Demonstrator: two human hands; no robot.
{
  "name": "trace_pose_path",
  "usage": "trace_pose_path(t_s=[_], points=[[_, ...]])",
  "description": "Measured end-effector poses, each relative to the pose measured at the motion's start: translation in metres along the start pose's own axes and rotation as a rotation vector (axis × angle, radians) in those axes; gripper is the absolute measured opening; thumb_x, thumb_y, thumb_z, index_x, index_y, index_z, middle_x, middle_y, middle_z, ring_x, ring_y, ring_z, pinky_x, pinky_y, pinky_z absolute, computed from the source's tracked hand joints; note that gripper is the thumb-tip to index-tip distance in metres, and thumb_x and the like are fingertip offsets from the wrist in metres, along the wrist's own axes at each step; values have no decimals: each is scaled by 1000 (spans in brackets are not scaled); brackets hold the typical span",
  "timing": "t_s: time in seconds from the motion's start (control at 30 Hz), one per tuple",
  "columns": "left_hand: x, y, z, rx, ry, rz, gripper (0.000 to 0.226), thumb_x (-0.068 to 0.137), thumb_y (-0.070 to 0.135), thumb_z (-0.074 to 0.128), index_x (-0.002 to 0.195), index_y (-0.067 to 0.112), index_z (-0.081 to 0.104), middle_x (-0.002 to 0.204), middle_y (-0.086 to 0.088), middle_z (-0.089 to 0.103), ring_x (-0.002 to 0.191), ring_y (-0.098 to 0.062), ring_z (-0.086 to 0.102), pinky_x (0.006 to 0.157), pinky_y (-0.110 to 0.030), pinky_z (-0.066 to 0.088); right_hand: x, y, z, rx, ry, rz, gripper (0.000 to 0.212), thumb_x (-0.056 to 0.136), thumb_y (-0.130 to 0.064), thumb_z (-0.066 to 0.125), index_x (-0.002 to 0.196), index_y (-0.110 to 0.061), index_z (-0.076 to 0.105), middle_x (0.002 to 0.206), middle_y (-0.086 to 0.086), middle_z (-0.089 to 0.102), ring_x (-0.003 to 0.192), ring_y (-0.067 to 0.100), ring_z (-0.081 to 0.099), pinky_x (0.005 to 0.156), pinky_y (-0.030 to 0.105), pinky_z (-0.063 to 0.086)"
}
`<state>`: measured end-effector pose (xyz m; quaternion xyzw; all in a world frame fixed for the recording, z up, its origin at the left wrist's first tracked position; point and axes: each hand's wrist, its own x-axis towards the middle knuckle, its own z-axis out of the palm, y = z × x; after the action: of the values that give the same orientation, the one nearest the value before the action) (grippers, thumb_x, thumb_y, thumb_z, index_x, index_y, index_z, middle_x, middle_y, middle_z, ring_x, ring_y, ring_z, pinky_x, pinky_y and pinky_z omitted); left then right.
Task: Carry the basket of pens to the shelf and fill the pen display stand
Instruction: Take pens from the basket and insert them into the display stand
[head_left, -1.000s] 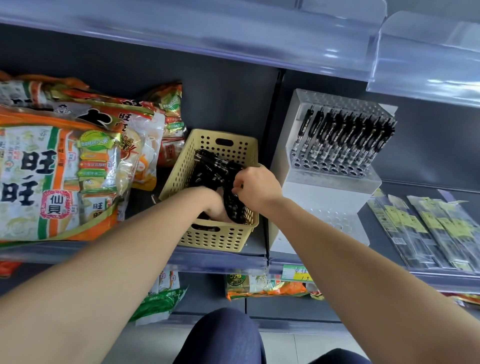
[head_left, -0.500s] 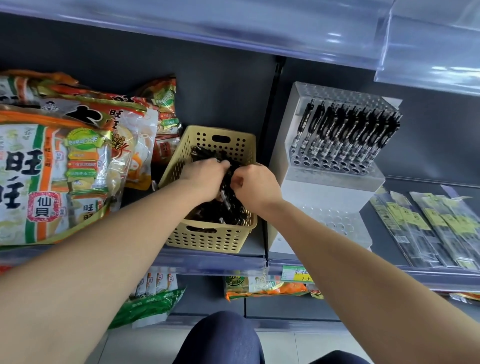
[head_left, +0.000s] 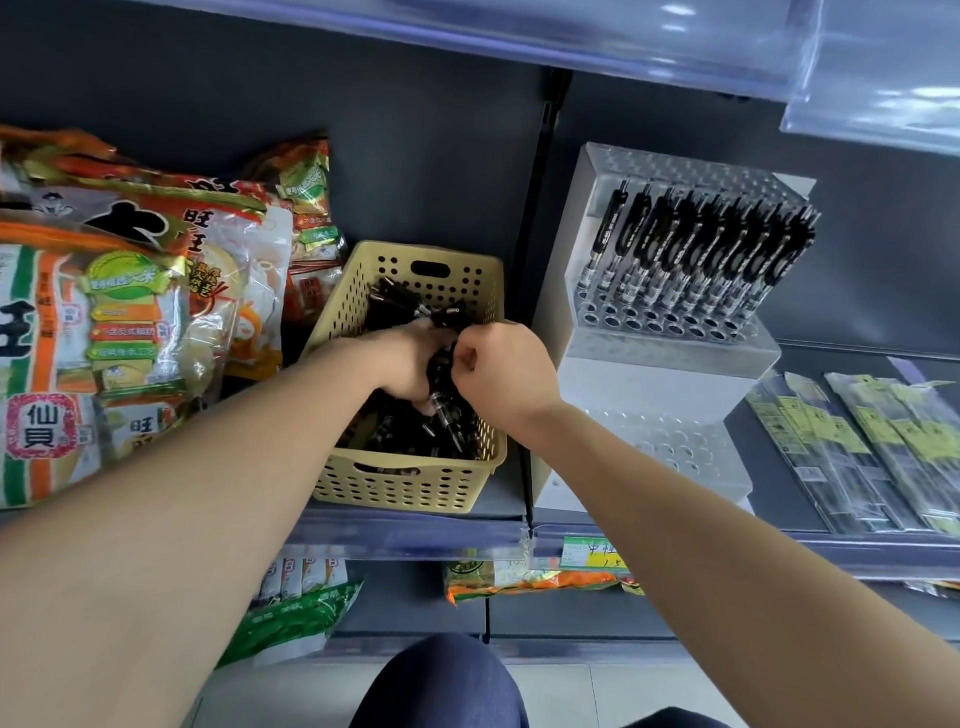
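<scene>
Head camera view, looking down at a grey shop shelf (head_left: 498, 499). Centre frame sits a beige perforated plastic basket (head_left: 410, 486), holding a loose heap of black pens (head_left: 415, 431). My left hand (head_left: 410, 358) is sunk into the heap, fingers curled around a bundle of pens. My right hand (head_left: 506, 371) is fisted just beside it, thumb and fingers pinching pens at the top of that bundle. The pens in the basket lie jumbled, long axes running roughly from lower right to upper left; I cannot tell which end is the tip. Right of centre stands a white tiered pen display stand (head_left: 670, 358), its upper tier holding upright pens (head_left: 696, 249) leaning right, clips up. Its lower tier, lower right, shows empty holes. I judge it best to gather few pens, align them tip-down, then seat each in one hole.
</scene>
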<state>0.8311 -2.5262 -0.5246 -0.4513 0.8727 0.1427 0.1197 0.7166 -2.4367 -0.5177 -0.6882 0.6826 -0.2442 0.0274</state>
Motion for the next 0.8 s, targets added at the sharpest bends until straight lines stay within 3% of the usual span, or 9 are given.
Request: trace_pose_path(t_s=[0.1, 0.2, 0.37, 0.5, 0.67, 0.8], points=[[-4, -1, -9, -43, -84, -26, 110, 68, 11, 83, 152, 23, 13, 151, -6, 21, 133, -32, 36, 102, -41, 44, 1, 0, 0, 8, 7, 9, 15, 84, -11, 53, 82, -12, 68, 83, 5, 66, 84, 21, 54, 65, 25, 34], [-9, -3, -19, 20, -168, -39, 113, 71, 7, 79, 154, 23, 3, 158, -7, 9, 142, -30, 22, 110, -42, 36, 1, 0, 2, 13, 6, 14, 15, 83, -11, 53, 81, -12, 68, 82, 4, 67, 83, 21, 54, 65, 25, 35], [-21, 13, -18, 431, -232, 6, 121, 60, 44, 86, 153, 24, 10, 160, 1, 11, 148, -20, 4, 119, -48, 1, 1, 0, 2, 8, -1, 25, 15, 83, -12, 54, 82, -12, 69, 84, 6, 67, 83, 23, 56, 65, 26, 37], [-28, 19, -11, 558, -132, 100, 106, 69, 30, 82, 151, 19, 17, 157, 1, 15, 144, -20, 18, 115, -42, 24, 1, 0, 1, 7, -1, 18, 17, 82, -11, 53, 83, -11, 70, 84, 7, 69, 82, 25, 58, 66, 28, 44], [-35, 17, -1, 656, -115, 158, 76, 81, 22, 68, 147, 26, 31, 151, 4, 27, 138, -19, 27, 116, -45, 23, 3, 0, 4, 13, 0, 39, 17, 81, -12, 53, 80, -13, 70, 82, 5, 68, 79, 22, 59, 64, 28, 46], [-37, 11, -3, 632, -56, 215, 52, 79, 27, 67, 128, 30, 50, 140, 6, 36, 130, -18, 33, 110, -39, 29, 4, 0, 4, 11, -5, 47, 17, 81, -12, 53, 79, -14, 69, 81, 5, 68, 79, 23, 59, 65, 29, 48]])
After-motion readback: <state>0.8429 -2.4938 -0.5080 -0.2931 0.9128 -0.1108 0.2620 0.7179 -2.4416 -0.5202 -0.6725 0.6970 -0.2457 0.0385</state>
